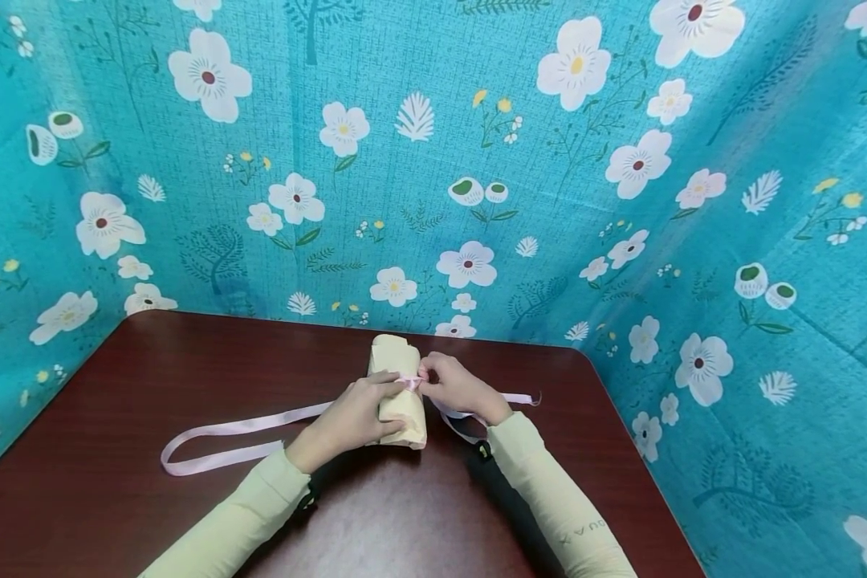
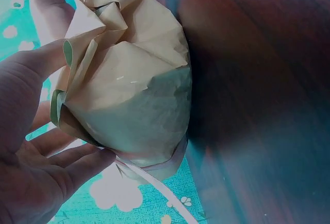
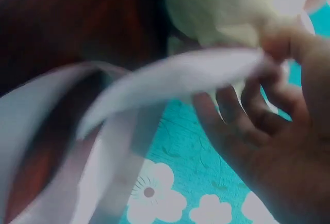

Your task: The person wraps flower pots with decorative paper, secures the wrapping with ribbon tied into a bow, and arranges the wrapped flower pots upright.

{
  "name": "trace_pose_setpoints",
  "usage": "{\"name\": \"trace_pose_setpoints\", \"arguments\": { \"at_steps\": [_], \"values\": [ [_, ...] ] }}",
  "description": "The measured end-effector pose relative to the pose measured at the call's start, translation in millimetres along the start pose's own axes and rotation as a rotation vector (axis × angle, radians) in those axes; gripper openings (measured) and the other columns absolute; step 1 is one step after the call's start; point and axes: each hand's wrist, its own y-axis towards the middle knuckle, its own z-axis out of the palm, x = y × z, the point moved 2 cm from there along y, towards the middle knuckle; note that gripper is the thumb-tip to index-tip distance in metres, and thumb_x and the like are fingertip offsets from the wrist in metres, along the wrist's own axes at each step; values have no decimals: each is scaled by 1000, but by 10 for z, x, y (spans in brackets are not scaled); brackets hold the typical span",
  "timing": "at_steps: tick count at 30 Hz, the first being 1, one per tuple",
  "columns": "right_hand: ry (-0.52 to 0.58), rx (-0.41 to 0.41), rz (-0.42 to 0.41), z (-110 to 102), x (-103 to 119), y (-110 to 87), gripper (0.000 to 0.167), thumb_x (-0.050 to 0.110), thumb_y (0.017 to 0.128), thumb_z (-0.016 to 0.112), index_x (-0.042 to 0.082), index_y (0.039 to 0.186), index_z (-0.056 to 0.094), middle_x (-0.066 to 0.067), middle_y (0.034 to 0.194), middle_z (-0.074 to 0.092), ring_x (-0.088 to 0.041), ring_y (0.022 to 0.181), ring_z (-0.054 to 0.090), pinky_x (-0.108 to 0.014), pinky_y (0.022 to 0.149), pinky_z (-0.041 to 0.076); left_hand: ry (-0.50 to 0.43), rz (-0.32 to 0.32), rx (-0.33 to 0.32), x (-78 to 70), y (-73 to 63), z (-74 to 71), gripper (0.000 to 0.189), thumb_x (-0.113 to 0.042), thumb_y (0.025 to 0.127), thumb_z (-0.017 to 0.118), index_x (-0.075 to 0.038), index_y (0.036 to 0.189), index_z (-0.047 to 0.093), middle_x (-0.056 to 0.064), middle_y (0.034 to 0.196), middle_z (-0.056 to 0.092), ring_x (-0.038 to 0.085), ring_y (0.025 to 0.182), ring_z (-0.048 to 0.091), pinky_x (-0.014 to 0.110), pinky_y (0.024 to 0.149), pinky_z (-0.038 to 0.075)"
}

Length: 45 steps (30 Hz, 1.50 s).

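A package (image 1: 405, 421) wrapped in cream-coloured paper lies on the table, with a pale pink ribbon (image 1: 217, 427) around its middle. Across the package, my left hand (image 1: 352, 411) holds it with the thumb near its close end and the fingers by the ribbon crossing. The left wrist view shows the folded paper end of the package (image 2: 134, 87) beside the thumb. At the package's right side, my right hand (image 1: 462, 387) pinches the ribbon near the crossing. A blurred length of ribbon (image 3: 170, 74) runs from these fingertips in the right wrist view.
The dark red-brown table (image 1: 405, 522) has rounded far corners. One ribbon tail loops out on the left; another reaches past the right hand, partly beneath the wrist. A blue flowered cloth (image 1: 405, 201) hangs behind and beside the table. Dark straps (image 1: 484, 451) sit at the wrists.
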Motion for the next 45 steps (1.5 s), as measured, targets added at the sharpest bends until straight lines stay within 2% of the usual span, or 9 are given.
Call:
{"name": "trace_pose_setpoints", "arguments": {
  "at_steps": [4,8,11,14,21,25,32,37,45],
  "values": [
    [-84,-157,47,74,52,-16,25,1,87,66,13,73,49,0,73,44,-11,66,43,-22,55,37,-6,8,16,-14,9,-7,62,-30,78,89,-2,130,68,18,136,64,36,127,60,49,101,52],
    [-216,-285,108,117,121,-22,21,2,87,69,12,83,51,0,77,48,-12,61,47,-23,51,39,-8,-14,32,-28,34,-16,60,-29,78,90,0,126,70,19,135,64,38,128,59,49,102,51],
    [-341,-313,124,125,164,-17,12,6,92,66,12,96,56,-2,87,54,-14,65,55,-27,53,46,-9,-29,34,-36,59,-17,59,-28,77,90,0,125,71,17,134,66,38,128,60,48,102,51],
    [-380,-306,120,106,185,-26,9,9,95,65,13,103,64,-2,95,62,-15,76,60,-31,58,50,-17,-39,34,-46,83,-13,59,-28,77,90,0,125,71,15,133,67,37,127,60,46,101,52],
    [-221,-301,74,30,149,-79,6,7,94,71,12,97,74,0,83,64,-15,80,50,-30,69,46,-29,-80,33,-66,105,-28,59,-27,75,92,-1,124,72,16,131,68,38,124,62,48,100,52],
    [-145,-282,58,-7,93,-116,6,7,91,74,13,88,73,1,84,64,-16,85,51,-33,77,45,-6,-86,49,-79,121,-35,59,-29,74,93,-2,122,73,17,128,69,33,109,69,43,88,56],
    [-26,-116,31,-63,77,-192,7,17,96,71,16,91,66,-12,119,56,-27,112,44,-44,93,39,6,-111,57,-80,121,-51,57,-31,74,93,-2,120,75,17,128,69,29,99,70,36,79,57],
    [-4,-115,2,-88,66,-227,7,14,99,64,15,96,70,-20,136,53,-33,124,41,-53,102,38,26,-108,64,-71,125,-49,55,-33,74,93,-3,117,76,15,121,72,22,88,67,31,71,53],
    [-33,-179,-10,-95,6,-178,7,17,95,73,15,89,75,-10,117,63,-23,113,48,-44,97,43,29,-103,65,-62,129,-45,55,-33,73,93,-4,117,77,13,117,73,18,80,64,29,66,51]
  ]
}}
